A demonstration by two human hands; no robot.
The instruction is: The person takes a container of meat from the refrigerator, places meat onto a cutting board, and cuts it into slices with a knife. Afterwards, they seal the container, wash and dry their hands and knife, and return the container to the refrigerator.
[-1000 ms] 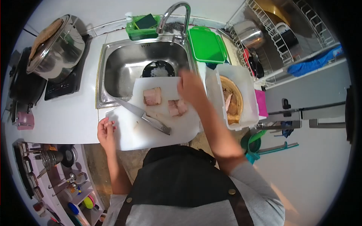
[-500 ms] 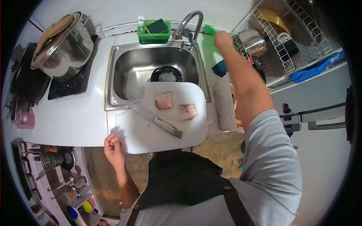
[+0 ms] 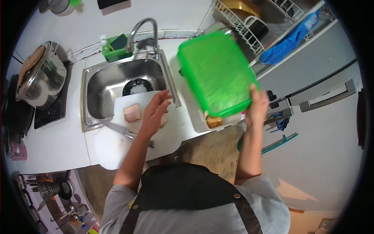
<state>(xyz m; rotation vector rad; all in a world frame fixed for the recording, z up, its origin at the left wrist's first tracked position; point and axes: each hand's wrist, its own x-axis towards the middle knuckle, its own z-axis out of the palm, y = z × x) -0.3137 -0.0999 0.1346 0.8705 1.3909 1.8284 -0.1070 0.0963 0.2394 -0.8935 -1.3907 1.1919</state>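
Note:
My right hand grips the near right edge of a green plastic lid, tilted above a whitish bin. A brown piece shows in the bin below the lid's edge. My left hand holds nothing, its fingers apart over the white cutting board. One slice of pork lies left of that hand; another slice is mostly hidden behind it. A kitchen knife rests on the board, its handle partly covered by my left forearm.
The board overlaps the near edge of a steel sink with a black bowl inside. A faucet rises behind. A steel pot stands on a black cooktop at left; a dish rack is at far right.
My right hand has come back from beside the dish rack, bringing the green lid over the bin. My left hand has risen from the counter's front edge to above the board. The view has shifted right.

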